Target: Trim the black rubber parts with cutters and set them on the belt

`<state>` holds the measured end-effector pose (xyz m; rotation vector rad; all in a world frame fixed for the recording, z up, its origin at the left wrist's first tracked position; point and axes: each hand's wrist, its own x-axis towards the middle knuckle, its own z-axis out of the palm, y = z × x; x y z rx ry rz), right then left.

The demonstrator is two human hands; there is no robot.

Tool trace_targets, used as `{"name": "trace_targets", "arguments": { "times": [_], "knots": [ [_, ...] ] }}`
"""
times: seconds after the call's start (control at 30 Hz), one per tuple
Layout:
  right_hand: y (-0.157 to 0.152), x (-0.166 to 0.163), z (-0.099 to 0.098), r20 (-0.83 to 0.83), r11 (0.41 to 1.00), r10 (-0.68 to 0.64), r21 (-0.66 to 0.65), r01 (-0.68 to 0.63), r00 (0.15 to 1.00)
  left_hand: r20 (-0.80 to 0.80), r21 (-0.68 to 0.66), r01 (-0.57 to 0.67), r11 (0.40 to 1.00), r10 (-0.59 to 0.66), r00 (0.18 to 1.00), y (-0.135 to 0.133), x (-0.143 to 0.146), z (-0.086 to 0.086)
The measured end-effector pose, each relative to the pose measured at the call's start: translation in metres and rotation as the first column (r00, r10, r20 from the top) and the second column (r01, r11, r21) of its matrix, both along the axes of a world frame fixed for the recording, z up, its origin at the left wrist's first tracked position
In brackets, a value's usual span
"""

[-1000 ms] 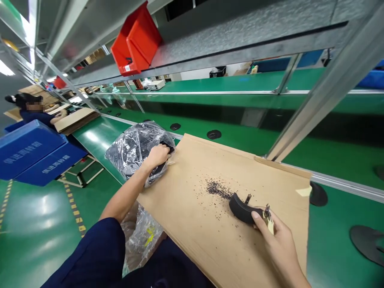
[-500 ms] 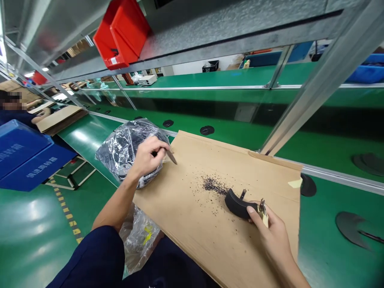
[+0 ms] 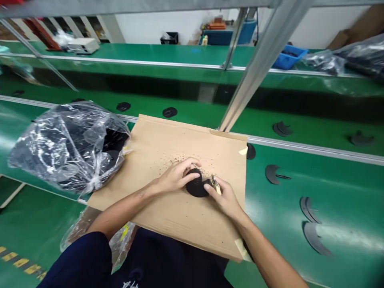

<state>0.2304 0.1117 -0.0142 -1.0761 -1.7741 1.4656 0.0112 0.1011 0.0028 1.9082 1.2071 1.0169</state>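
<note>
Over the cardboard sheet (image 3: 162,140), my two hands meet at a black curved part (image 3: 196,189) with a rounded outline. My left hand (image 3: 175,176) is closed on its upper left edge, with the thumb across its face. My right hand (image 3: 225,197) pinches its right end and also holds small cutters (image 3: 215,184) with pale yellow handles, their metal jaws pointing up. Whether this is one part or two stacked together, I cannot tell. Small black scraps (image 3: 174,160) lie scattered behind my left hand, partly hidden by it.
Left of the cardboard, a clear plastic bag (image 3: 69,144) full of black parts overlaps its edge. Several black curved parts (image 3: 272,174) lie on the green bench at the right. A metal post (image 3: 255,72) rises behind the cardboard. Black discs (image 3: 169,112) rest on the green strip beyond.
The view has swung right. My left hand has come from beside the bag, where it held a thin dark piece, to the black part at my right hand.
</note>
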Motion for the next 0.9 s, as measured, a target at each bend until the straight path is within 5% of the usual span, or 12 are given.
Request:
{"name": "trace_targets", "arguments": {
  "times": [0.17, 0.27, 0.7, 0.9],
  "knots": [
    [-0.007, -0.001, 0.003, -0.014, 0.987, 0.159, -0.025, -0.159, 0.987, -0.107, 0.345, 0.074, 0.936, -0.039, 0.993, -0.005, 0.011, -0.019],
    [-0.007, 0.0, 0.003, -0.024, 0.982, 0.188, -0.025, -0.189, 0.982, -0.171, 0.441, 0.133, 0.887, -0.062, 0.983, -0.005, 0.012, -0.024],
    [-0.006, 0.0, -0.001, 0.009, 0.987, 0.162, -0.027, -0.161, 0.987, -0.34, 0.5, 0.213, 0.84, -0.036, 0.94, -0.005, 0.005, -0.019],
    [-0.008, -0.003, 0.003, -0.004, 0.992, 0.12, 0.04, -0.12, 0.993, -0.172, 0.503, 0.091, 0.86, -0.003, 0.985, -0.01, 0.012, -0.02]
  ]
}}
